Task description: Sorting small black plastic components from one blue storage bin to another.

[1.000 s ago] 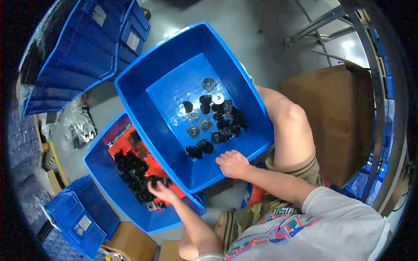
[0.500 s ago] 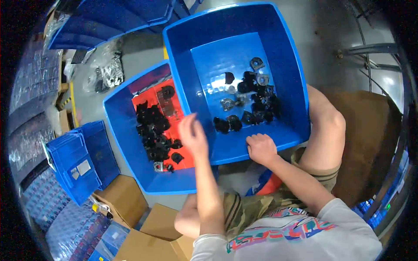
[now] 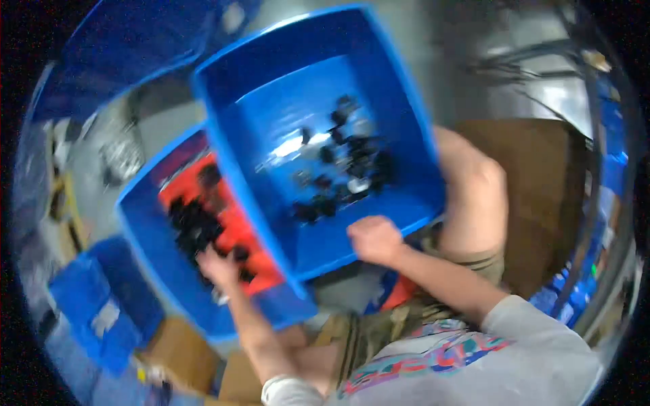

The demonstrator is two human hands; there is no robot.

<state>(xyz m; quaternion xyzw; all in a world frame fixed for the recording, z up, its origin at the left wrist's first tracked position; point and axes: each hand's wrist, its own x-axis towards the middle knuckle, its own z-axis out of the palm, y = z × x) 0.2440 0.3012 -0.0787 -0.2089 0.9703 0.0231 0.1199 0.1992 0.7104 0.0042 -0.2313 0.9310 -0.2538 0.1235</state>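
Blue bin's (image 3: 413,196) near rim under right hand (image 3: 374,240).

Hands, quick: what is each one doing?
Left hand: down among black parts in the smaller blue bin; grip too blurred to tell.
Right hand: closed on the big blue bin's rim.

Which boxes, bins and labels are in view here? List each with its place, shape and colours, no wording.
Large blue bin: centre, deep, rectangular, dark parts inside.
Smaller blue bin: left of it, orange bottom, black parts.
Small blue bin: lower left, pale label on its side, blurred.
Cardboard box: right, brown, plain.
Cardboard boxes: bottom left, brown.
No screens or signs show.
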